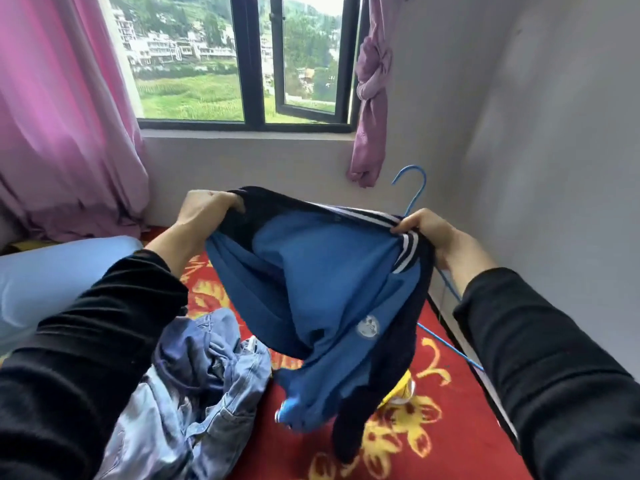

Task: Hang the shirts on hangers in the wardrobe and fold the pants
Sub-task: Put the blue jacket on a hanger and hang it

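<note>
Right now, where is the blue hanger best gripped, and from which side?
Probably at the neck just under its hook, from above: that part of the blue hanger stands free over the right hand, while the lower wire runs behind the blue jacket and the right sleeve.

The blue hanger (415,198) shows only its hook and part of a lower bar; the rest lies behind the blue shirt (311,271) and the right hand (429,233). Fingertips of the left hand (204,209) are buried in the fabric. The shirt's white emblem (368,326) is too blurred to read, and a yellow object (401,389) under its hem is mostly covered.
</note>
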Demonstrator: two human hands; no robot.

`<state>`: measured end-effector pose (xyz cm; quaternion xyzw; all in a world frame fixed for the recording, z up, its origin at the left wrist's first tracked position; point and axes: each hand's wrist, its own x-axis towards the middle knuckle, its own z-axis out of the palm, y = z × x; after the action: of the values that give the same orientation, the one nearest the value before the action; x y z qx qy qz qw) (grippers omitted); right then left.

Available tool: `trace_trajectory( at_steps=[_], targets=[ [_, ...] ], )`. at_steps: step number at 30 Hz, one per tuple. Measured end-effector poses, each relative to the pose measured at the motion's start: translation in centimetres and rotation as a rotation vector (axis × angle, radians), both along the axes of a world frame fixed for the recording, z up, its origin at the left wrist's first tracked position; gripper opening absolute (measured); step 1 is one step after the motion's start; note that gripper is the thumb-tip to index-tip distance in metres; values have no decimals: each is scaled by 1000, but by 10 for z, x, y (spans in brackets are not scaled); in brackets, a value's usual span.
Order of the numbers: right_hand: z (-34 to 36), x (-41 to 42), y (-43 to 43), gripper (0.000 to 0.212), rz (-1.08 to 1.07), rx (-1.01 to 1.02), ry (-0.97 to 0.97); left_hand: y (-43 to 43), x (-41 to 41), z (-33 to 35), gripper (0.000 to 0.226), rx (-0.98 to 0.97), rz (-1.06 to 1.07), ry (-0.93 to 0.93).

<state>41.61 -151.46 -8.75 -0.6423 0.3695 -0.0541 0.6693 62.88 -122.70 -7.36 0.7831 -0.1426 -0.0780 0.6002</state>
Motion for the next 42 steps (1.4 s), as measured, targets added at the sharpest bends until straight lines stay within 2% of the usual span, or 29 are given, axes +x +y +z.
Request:
trace_trajectory(
  at_steps=[3,5,9,12,15,18,21,24,28,31,32,36,37,42],
  targets=[
    [-17,20,1,22,-356,-320,-16,9,7,-34,39,416,-28,-247],
    [-48,28,7,9,-361,-499,25,10,2,-68,56,563,2,-303],
    [-110,25,21,16,-264,-655,241,-4,-17,-116,56,670,-47,-322],
    [-133,16,22,17,-267,-623,288,-13,-21,-125,66,694,-87,-251],
    [-142,8,19,21,-279,-592,252,-13,-17,-133,86,793,-127,-164],
    [-140,8,16,11,-226,-563,195,-21,-19,-135,88,725,-152,-40],
    [-132,12,19,37,-177,-482,105,-33,-20,-132,73,609,-101,32],
    [-125,10,25,51,-206,-460,41,-37,-14,-135,47,599,-74,-42],
    [-126,-5,28,50,-174,-401,-16,-34,-13,-141,22,619,-78,-146],
    [-137,-23,28,46,-177,-327,-23,-29,-15,-149,15,651,-46,-153],
    [-140,-27,29,45,-175,-311,-22,-28,-15,-151,18,660,-32,-137],
    [-150,-38,32,44,-189,-257,-29,-29,-16,-148,67,669,91,-36],
    [-151,-39,32,44,-206,-249,-32,-29,-16,-146,71,680,112,-34],
    [-155,-51,27,46,-208,-221,-50,-19,-6,-142,49,734,84,-69]
  ],
)
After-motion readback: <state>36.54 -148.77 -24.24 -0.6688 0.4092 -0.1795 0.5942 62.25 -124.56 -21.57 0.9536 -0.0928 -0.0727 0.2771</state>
